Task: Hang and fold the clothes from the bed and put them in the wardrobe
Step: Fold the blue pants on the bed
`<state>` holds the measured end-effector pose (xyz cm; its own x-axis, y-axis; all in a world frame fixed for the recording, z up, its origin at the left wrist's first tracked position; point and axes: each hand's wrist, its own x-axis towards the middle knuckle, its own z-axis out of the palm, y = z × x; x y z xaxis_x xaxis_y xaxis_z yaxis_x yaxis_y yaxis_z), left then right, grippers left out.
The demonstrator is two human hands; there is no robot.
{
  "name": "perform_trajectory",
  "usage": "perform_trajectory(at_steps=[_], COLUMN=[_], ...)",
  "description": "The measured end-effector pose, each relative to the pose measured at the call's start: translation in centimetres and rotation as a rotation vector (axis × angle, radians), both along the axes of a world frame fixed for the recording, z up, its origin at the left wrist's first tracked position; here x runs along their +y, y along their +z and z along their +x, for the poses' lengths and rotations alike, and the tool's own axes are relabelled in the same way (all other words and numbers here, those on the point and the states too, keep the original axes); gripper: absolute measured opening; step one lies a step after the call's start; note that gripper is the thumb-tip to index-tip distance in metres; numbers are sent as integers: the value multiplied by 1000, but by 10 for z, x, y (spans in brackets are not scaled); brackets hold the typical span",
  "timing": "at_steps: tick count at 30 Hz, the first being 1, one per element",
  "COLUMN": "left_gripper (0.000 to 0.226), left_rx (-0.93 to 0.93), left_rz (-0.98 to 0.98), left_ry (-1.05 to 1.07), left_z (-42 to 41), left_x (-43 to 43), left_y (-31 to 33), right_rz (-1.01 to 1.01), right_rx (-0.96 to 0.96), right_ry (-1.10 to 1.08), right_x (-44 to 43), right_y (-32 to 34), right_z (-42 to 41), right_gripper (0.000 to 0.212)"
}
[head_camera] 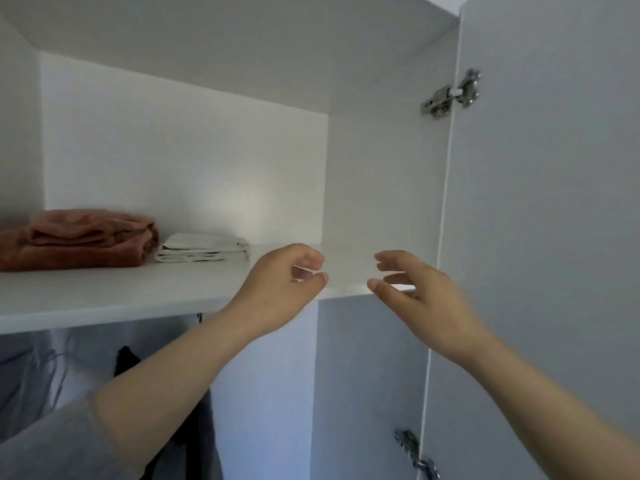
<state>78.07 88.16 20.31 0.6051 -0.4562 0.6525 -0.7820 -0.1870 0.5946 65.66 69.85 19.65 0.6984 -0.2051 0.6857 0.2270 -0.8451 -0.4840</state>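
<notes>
I look into a white wardrobe. On its upper shelf (104, 292) lie a folded rust-coloured garment (79, 239) at the left and a smaller folded cream garment (202, 248) beside it. My left hand (280, 289) and my right hand (419, 292) hover at the shelf's front edge, to the right of the cream garment. Both hands hold nothing, with fingers loosely curled and apart. Under the shelf, grey clothes (38, 375) and a dark garment (128, 362) hang, partly hidden by my left arm.
The wardrobe door (547, 237) stands open on the right, with a metal hinge (450, 93) near the top and another hinge (414, 452) lower down. A white side panel (374, 375) bounds the hanging space.
</notes>
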Motion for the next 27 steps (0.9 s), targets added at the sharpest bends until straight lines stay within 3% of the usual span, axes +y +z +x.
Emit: perform_trajectory(at_steps=[4, 17, 27], left_gripper=[15, 16, 18], left_rx=[102, 119, 210], left_rz=[-19, -85, -67], left_ry=[-200, -817, -1038], left_z=[-72, -339, -479], left_x=[-39, -214, -326], left_y=[-14, -17, -59], right_rz=[128, 229, 272], right_rx=[-53, -107, -167], right_ry=[-125, -568, -795], right_x=[-25, -111, -171], right_y=[-16, -22, -50], right_z=[-104, -411, -558], right_gripper=[28, 20, 19])
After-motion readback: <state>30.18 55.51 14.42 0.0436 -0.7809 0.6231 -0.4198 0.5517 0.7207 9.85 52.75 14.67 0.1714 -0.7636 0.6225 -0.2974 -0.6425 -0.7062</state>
